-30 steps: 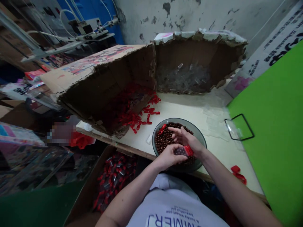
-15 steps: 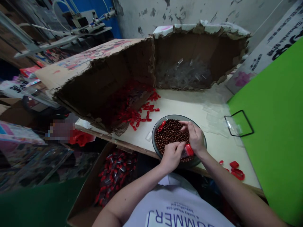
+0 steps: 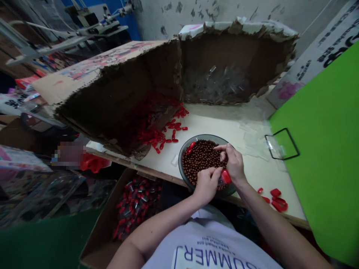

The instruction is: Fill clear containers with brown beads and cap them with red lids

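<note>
A grey bowl (image 3: 181, 164) at the table's front edge holds many shiny brown beads (image 3: 200, 158). My left hand (image 3: 206, 185) is closed on a small clear container with a red end (image 3: 226, 176), over the near side of the bowl. Part of that container is hidden by my fingers. Above the beads on the right, my right hand (image 3: 234, 164) has its index finger stretched out and its thumb apart from it; I see nothing held there. A red plastic piece (image 3: 190, 148) lies on the beads at the bowl's far left.
Left of the bowl, a cut-open cardboard box (image 3: 117, 74) spills small red pieces (image 3: 162, 140). Another box (image 3: 238, 48) behind holds clear plastic parts (image 3: 221, 84). Below the table, a carton contains red-and-clear containers (image 3: 137, 203). A green panel (image 3: 328, 130) stands at right.
The fingers of my right hand have drawn in a little over the beads. The container in my left hand has turned slightly. The whole view has shifted a little.
</note>
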### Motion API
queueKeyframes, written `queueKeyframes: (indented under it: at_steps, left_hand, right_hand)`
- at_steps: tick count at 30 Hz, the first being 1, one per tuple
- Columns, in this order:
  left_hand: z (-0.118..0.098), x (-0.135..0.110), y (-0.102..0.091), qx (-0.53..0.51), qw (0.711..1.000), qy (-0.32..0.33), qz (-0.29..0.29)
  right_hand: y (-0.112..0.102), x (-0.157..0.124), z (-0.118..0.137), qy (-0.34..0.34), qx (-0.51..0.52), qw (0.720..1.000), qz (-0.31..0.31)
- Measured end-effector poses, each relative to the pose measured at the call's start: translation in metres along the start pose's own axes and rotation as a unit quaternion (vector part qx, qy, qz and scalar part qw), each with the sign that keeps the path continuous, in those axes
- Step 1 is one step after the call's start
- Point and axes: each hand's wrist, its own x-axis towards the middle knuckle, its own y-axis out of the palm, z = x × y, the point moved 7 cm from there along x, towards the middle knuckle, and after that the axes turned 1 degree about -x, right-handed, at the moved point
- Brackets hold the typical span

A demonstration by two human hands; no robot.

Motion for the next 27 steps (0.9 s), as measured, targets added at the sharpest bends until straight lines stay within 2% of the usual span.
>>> queueKeyframes:
  at_steps: [3, 5, 8, 11, 17, 22, 27]
  left_hand:
    - [0.002, 0.001, -0.004, 0.016, 1.0, 0.0, 0.023]
    - [0.004, 0.001, -0.007, 0.022, 0.999, 0.0, 0.04]
    - [0.005, 0.001, -0.015, 0.029, 0.999, 0.001, 0.041]
    - [0.002, 0.0, -0.02, 0.058, 0.998, 0.015, 0.026]
    - [-0.01, -0.012, -0.016, 0.124, 0.99, 0.041, 0.05]
    - [-0.02, -0.03, -0.014, 0.149, 0.982, 0.048, 0.102]
    - [-0.025, -0.049, -0.014, 0.124, 0.985, 0.04, 0.117]
  right_hand:
    - [0.007, -0.002, -0.007, 0.032, 0.029, 0.999, 0.02]
    - [0.012, -0.002, -0.015, 0.081, 0.073, 0.993, 0.045]
    - [0.015, -0.005, -0.027, 0.187, 0.186, 0.963, 0.058]
    - [0.019, -0.014, -0.029, 0.256, 0.254, 0.931, 0.06]
    - [0.043, -0.047, -0.027, 0.337, 0.233, 0.901, 0.143]
    - [0.051, -0.076, -0.017, 0.416, 0.277, 0.842, 0.203]
    - [0.051, -0.099, -0.007, 0.47, 0.279, 0.816, 0.19]
